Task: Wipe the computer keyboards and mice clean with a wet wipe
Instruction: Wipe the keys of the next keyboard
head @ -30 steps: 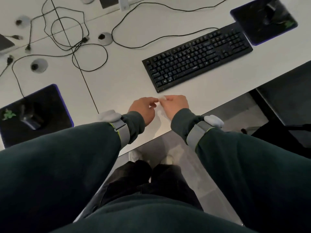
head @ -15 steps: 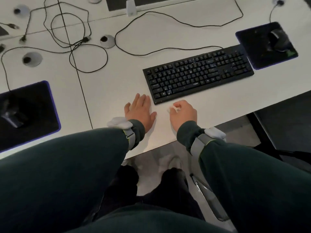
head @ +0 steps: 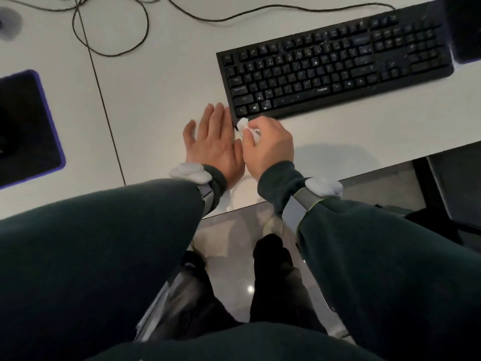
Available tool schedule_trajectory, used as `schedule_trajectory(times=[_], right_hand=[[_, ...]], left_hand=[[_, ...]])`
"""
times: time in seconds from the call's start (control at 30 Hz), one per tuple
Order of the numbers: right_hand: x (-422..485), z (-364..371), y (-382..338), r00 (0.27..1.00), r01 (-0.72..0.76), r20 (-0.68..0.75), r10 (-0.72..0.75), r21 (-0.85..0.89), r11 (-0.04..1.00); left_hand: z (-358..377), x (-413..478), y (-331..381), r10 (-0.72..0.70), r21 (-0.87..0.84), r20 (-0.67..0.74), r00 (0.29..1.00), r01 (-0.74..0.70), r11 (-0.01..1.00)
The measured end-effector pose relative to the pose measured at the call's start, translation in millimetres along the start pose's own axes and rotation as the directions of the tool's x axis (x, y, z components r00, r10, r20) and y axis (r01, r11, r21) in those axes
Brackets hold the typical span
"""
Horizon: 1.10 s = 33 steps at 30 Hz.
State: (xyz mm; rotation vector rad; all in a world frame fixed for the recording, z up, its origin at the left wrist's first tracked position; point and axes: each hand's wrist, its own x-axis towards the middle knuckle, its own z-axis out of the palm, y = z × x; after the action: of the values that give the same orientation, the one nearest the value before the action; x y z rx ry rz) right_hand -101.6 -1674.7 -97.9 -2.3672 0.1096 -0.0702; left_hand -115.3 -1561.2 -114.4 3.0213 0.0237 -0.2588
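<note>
A black keyboard lies slanted on the white desk. My right hand is shut on a crumpled white wet wipe, which touches the keyboard's near left corner. My left hand lies flat on the desk with fingers spread, just left of that corner, fingertips beside the keyboard's edge. A black mouse pad with a purple rim sits at the far left; its mouse is cut off. A second pad's corner shows at the top right.
Black cables loop across the desk behind my hands. A thin seam splits the desk in two. The desk's front edge runs under my wrists; below are the floor, my legs and a dark chair at the right.
The view has closed in on the keyboard. Both hands moved forward; the wipe in my right hand now meets the keyboard's near left corner, and my left hand lies beside it.
</note>
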Motion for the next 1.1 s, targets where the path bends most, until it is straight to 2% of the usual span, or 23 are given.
schedule_trajectory(times=[0.1,0.2,0.33,0.4,0.53,0.57,0.67,0.73,0.8,0.97,1.03,1.1], right_hand=[[3.0,0.8,-1.0,1.000,-0.021,-0.003,0.021,-0.006,1.000],[7.1,-3.5,-2.1,0.980,-0.190,-0.059,0.191,0.024,0.982],[4.3,2.6,-15.3,0.986,-0.158,0.047,0.157,0.020,0.987],[5.9,5.6,-15.4,0.982,-0.186,0.050,0.185,0.012,0.983],[12.8,-7.5,1.0,0.949,-0.294,-0.114,0.294,0.018,0.956],[12.8,-10.1,1.5,0.956,-0.273,-0.110,0.271,-0.002,0.962],[10.6,-5.7,-11.1,0.988,-0.074,0.120,0.093,-0.154,0.985],[12.7,-2.6,-18.5,0.981,-0.018,0.189,0.053,-0.186,0.982],[15.7,-3.3,-17.8,0.984,-0.073,0.150,0.101,-0.181,0.981],[20.9,-15.1,1.5,0.964,-0.265,-0.055,0.259,-0.151,0.952],[19.4,-15.6,-4.2,0.968,-0.248,-0.016,0.249,-0.171,0.953],[14.8,-10.5,-14.6,0.979,-0.162,0.086,0.185,-0.224,0.961]], left_hand=[[-0.1,-2.3,-0.2,-0.015,0.004,-0.002,1.000,0.015,1.000],[1.5,-3.3,0.1,-0.006,0.026,-0.023,1.000,0.006,1.000],[3.2,-2.3,-1.4,-0.003,0.035,-0.023,1.000,0.004,0.999],[3.9,-1.5,-2.2,-0.002,0.033,-0.024,1.000,0.003,0.999],[2.8,-3.1,0.9,-0.001,0.022,-0.066,0.998,0.002,1.000],[2.7,-3.6,1.4,-0.002,0.020,-0.064,0.998,0.003,1.000],[2.7,-3.6,2.1,-0.010,-0.008,-0.058,0.998,0.010,1.000],[3.5,-2.0,1.0,-0.008,-0.018,-0.046,0.999,0.007,1.000],[5.0,-2.3,-0.5,-0.010,-0.018,-0.079,0.997,0.009,1.000],[6.1,-4.4,-0.4,0.001,-0.013,-0.102,0.995,-0.002,1.000],[5.5,-2.9,1.3,0.005,-0.018,-0.104,0.995,-0.007,1.000],[7.5,-2.1,0.6,-0.009,-0.033,-0.111,0.994,0.005,0.999]])
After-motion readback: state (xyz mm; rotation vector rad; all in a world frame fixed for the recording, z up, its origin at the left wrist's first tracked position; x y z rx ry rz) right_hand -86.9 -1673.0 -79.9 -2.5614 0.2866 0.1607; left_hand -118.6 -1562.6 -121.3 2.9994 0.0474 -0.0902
